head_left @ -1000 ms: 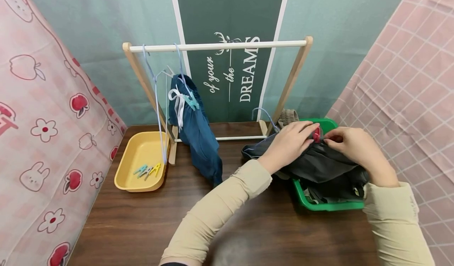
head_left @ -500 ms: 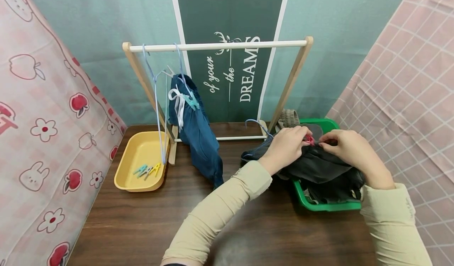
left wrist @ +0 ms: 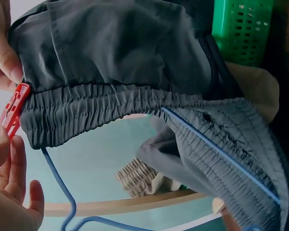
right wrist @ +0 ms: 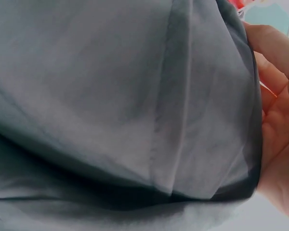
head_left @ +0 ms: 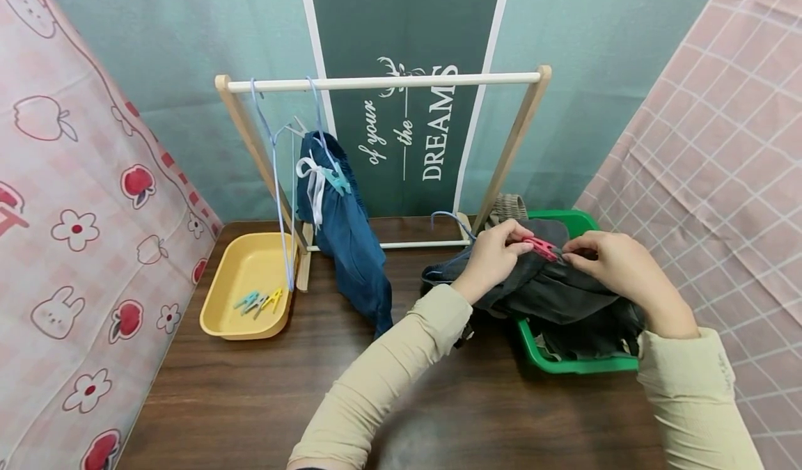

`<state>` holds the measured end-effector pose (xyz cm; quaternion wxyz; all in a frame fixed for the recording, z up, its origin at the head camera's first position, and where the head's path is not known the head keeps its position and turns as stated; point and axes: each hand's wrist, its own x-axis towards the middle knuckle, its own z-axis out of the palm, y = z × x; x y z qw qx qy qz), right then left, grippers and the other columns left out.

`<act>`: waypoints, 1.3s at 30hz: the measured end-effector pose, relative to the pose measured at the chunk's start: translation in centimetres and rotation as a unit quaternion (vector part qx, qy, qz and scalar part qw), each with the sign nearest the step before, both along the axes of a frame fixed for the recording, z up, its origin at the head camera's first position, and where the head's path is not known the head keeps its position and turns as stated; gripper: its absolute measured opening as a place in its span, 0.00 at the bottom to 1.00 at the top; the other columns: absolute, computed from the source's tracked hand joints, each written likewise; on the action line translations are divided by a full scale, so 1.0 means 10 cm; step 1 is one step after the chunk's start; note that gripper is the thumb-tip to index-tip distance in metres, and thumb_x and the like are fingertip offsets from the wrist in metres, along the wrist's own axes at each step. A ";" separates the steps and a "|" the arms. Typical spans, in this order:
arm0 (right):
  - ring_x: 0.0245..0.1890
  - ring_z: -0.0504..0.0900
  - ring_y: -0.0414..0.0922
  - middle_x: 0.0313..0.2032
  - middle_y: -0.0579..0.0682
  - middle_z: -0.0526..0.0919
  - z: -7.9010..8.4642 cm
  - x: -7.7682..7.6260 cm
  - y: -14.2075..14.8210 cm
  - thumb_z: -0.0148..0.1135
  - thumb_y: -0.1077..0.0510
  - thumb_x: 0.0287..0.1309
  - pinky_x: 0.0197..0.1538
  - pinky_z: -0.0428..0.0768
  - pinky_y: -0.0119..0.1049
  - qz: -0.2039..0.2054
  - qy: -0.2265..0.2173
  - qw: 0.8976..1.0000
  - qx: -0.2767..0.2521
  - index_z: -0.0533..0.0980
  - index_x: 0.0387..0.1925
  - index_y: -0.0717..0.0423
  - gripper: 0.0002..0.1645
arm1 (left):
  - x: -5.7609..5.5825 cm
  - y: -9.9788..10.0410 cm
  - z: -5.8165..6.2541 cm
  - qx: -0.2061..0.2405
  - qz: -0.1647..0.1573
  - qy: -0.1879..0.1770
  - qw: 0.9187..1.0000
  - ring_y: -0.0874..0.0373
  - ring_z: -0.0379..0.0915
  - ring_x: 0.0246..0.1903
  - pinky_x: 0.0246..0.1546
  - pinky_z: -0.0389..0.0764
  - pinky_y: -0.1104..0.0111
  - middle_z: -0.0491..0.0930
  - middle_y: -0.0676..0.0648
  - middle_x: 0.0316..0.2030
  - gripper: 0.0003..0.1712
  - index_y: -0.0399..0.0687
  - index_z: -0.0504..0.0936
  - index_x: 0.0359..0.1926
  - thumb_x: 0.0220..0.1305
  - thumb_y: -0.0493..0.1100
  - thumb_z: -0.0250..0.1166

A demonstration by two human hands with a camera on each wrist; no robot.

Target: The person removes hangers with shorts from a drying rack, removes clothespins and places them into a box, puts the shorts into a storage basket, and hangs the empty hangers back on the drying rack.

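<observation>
My left hand [head_left: 491, 261] pinches a red clothespin [head_left: 541, 248] by its handle end. In the left wrist view the red clothespin [left wrist: 14, 108] sits at the end of the elastic waistband of dark grey pants [left wrist: 120, 48]. A blue hanger [left wrist: 58, 180] runs inside that waistband. With thumb and fingertips my right hand [head_left: 617, 268] pinches the pants' edge close to the clothespin's tip. The right wrist view is mostly filled by the grey cloth [right wrist: 111, 96], with the right hand [right wrist: 279, 120] at its edge.
A green basket [head_left: 579, 367] holding dark clothes stands under my hands. Behind is a wooden rack [head_left: 388, 82] with blue pants [head_left: 351, 233] clipped on a hanger and another bare hanger [head_left: 278, 177]. At left, a yellow tray [head_left: 216, 317] contains several clothespins [head_left: 258, 303].
The red clothespin has turned from upright to lying nearly sideways, and my left hand has drawn slightly left with it. My right hand has shifted a little left and down, still pinching the pants.
</observation>
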<state>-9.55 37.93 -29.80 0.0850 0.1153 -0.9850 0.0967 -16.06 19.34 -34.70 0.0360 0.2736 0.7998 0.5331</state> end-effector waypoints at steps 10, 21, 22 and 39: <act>0.31 0.82 0.54 0.35 0.59 0.85 -0.14 0.02 0.17 0.63 0.60 0.58 0.36 0.77 0.55 -0.031 0.022 0.999 -0.010 0.83 0.38 0.60 0.08 | -0.11 -0.16 0.06 0.124 0.037 -0.050 0.990 0.63 0.74 0.35 0.30 0.69 0.82 0.82 0.43 0.42 0.12 0.43 0.80 0.48 0.64 0.39 0.62; 0.30 0.78 0.57 0.35 0.63 0.80 -0.23 -0.03 0.30 0.53 0.61 0.66 0.32 0.72 0.57 -0.080 -0.013 0.997 -0.020 0.74 0.37 0.63 0.07 | -0.15 -0.41 0.31 0.201 0.054 -0.019 0.978 0.53 0.78 0.54 0.50 0.77 0.78 0.77 0.43 0.57 0.22 0.43 0.72 0.61 0.66 0.39 0.60; 0.31 0.78 0.59 0.36 0.65 0.79 -0.23 -0.03 0.31 0.51 0.61 0.67 0.33 0.72 0.58 -0.087 -0.019 0.996 -0.028 0.74 0.39 0.64 0.09 | -0.16 -0.44 0.34 0.213 0.056 -0.020 0.975 0.54 0.77 0.55 0.51 0.77 0.78 0.77 0.42 0.57 0.23 0.43 0.72 0.61 0.66 0.40 0.60; 0.39 0.75 0.66 0.42 0.71 0.76 -0.32 -0.05 0.43 0.46 0.59 0.71 0.37 0.68 0.59 -0.124 -0.026 0.989 -0.080 0.72 0.43 0.67 0.13 | -0.22 -1.09 0.81 0.339 0.122 -0.040 0.932 0.54 0.79 0.52 0.54 0.78 0.72 0.81 0.38 0.53 0.21 0.39 0.73 0.57 0.66 0.40 0.61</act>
